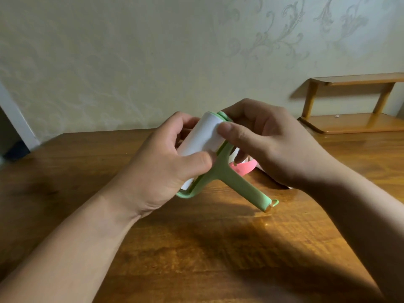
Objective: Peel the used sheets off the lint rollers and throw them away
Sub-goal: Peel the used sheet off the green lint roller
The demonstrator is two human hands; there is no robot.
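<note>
I hold a green lint roller (227, 178) above the wooden table (196, 248), its handle pointing down to the right. Its white sheet roll (202, 136) faces up. My left hand (161, 169) wraps around the roll from the left, thumb pressed on its near edge. My right hand (269, 143) grips the roll's far end, thumb lying on the white sheet near the green frame. A pink lint roller (244, 168) lies on the table behind, mostly hidden by my right hand.
A low wooden shelf (349, 119) stands at the back right of the table against the patterned wall. The table's left edge runs near a dark gap at the far left.
</note>
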